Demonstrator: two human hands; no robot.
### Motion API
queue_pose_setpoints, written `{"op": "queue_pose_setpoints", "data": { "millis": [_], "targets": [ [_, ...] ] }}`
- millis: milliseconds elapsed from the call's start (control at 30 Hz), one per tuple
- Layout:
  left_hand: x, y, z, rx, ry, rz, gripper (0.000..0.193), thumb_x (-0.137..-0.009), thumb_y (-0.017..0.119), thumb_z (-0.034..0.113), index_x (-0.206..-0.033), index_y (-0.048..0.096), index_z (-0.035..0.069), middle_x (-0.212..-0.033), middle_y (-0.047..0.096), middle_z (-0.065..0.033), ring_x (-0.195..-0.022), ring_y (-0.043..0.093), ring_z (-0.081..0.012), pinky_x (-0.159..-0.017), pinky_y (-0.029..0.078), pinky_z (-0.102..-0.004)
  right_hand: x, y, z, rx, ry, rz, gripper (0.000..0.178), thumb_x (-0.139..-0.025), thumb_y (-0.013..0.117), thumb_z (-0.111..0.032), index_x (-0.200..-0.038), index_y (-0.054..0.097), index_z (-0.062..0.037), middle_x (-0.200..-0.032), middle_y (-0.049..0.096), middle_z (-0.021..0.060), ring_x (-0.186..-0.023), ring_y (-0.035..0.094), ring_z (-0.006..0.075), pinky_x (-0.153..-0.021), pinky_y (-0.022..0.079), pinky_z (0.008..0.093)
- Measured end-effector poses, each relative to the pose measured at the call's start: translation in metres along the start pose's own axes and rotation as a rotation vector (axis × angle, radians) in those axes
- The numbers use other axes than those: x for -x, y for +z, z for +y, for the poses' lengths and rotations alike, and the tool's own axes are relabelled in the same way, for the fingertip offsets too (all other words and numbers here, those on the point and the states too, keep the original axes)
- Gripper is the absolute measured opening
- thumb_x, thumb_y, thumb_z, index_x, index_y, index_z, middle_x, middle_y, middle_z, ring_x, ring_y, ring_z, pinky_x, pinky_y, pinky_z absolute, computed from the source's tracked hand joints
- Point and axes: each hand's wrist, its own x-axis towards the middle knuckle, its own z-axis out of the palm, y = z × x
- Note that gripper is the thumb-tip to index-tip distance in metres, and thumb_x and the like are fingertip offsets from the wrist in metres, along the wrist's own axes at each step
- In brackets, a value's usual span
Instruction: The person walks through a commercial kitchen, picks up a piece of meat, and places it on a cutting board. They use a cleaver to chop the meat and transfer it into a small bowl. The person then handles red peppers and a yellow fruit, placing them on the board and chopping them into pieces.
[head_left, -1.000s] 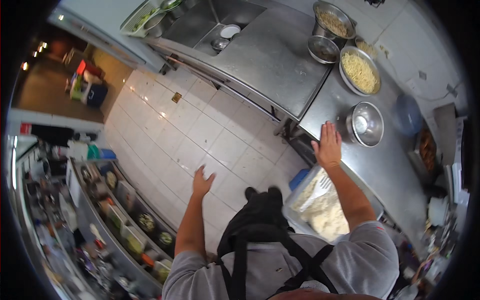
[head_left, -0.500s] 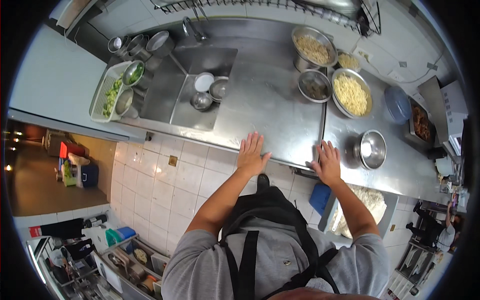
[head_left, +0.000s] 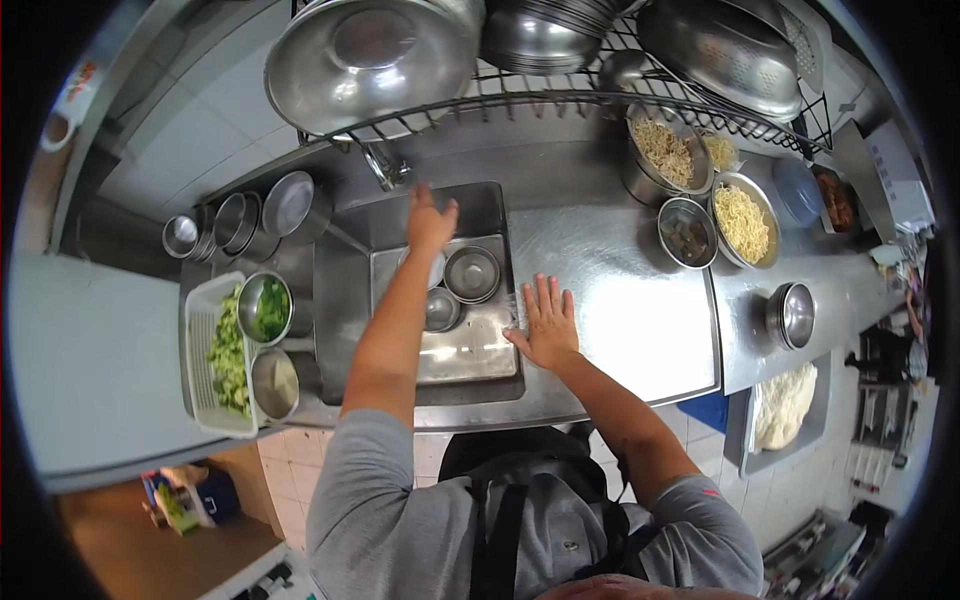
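Note:
My left hand (head_left: 432,222) reaches over the steel sink (head_left: 345,300), fingers apart and holding nothing, just short of the chrome faucet (head_left: 388,172). Below that arm, in the basin, sit a steel bowl (head_left: 472,275), a smaller steel bowl (head_left: 441,310) and a white bowl (head_left: 432,268), which my forearm partly covers. On the steel counter (head_left: 620,340), close to the sink's right edge, my right hand (head_left: 548,325) lies flat with spread fingers and nothing in it.
Left of the sink stand a white basket (head_left: 197,360) of chopped greens and several steel pots. Bowls of noodles (head_left: 742,222) are at the back right, with stacked bowls (head_left: 795,316) nearer. A wire rack (head_left: 560,97) with steel bowls hangs overhead. A grey tub (head_left: 738,435) holds dough.
I have moved up to the sink. My left hand has gone from the counter's front edge to near the faucet; my right hand now rests farther in, beside the basin.

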Motion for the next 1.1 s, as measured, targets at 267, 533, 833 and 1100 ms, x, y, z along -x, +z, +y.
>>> {"op": "queue_pose_setpoints", "data": {
  "millis": [267, 533, 833, 1100],
  "targets": [
    [-0.114, 0.01, -0.065, 0.334, 0.219, -0.014, 0.049, -0.097, 0.076, 0.031, -0.138, 0.072, 0.004, -0.138, 0.072, -0.0253, -0.14, 0.06, -0.0454, -0.119, 0.048, -0.0483, -0.045, -0.027, -0.026, -0.067, 0.125, 0.018, 0.083, -0.101, 0.07, -0.051, -0.162, 0.045, -0.0008, -0.167, 0.043, 0.0252, -0.156, 0.037, 0.0452, -0.123, 0.037, 0.0582],
    [0.007, 0.011, -0.082, 1.463, -0.352, -0.427, 0.036, -0.11, 0.063, 0.035, -0.129, 0.072, 0.006, -0.12, 0.074, -0.0094, -0.11, 0.074, -0.0264, -0.098, 0.059, -0.0425, -0.203, -0.042, -0.145, -0.717, 0.038, 0.105, 0.04, -0.106, 0.066, -0.032, -0.124, 0.072, 0.0042, -0.105, 0.077, 0.0249, -0.101, 0.075, 0.0436, -0.09, 0.057, 0.0477],
    [-0.038, 0.035, -0.087, 1.373, -0.326, -0.37, 0.036, -0.11, 0.061, 0.039, -0.124, 0.068, 0.007, -0.11, 0.072, -0.0095, -0.101, 0.072, -0.0253, -0.088, 0.059, -0.0422, -0.278, -0.027, -0.192, -1.573, 0.347, 0.336, 0.061, -0.111, 0.06, -0.033, -0.162, 0.046, -0.0038, -0.147, 0.064, 0.02, -0.124, 0.065, 0.0275, -0.107, 0.051, 0.0398],
    [-0.171, 0.059, -0.184, 1.643, -0.667, -1.154, 0.028, -0.111, 0.057, 0.02, -0.123, 0.071, -0.001, -0.108, 0.075, -0.0158, -0.1, 0.071, -0.0305, -0.092, 0.06, -0.0426, -0.061, 0.032, -0.193, -0.774, 0.147, -0.063, 0.078, -0.106, 0.065, -0.05, -0.165, 0.044, -0.0031, -0.15, 0.062, 0.0259, -0.141, 0.058, 0.042, -0.117, 0.046, 0.0513]
  ]
}}
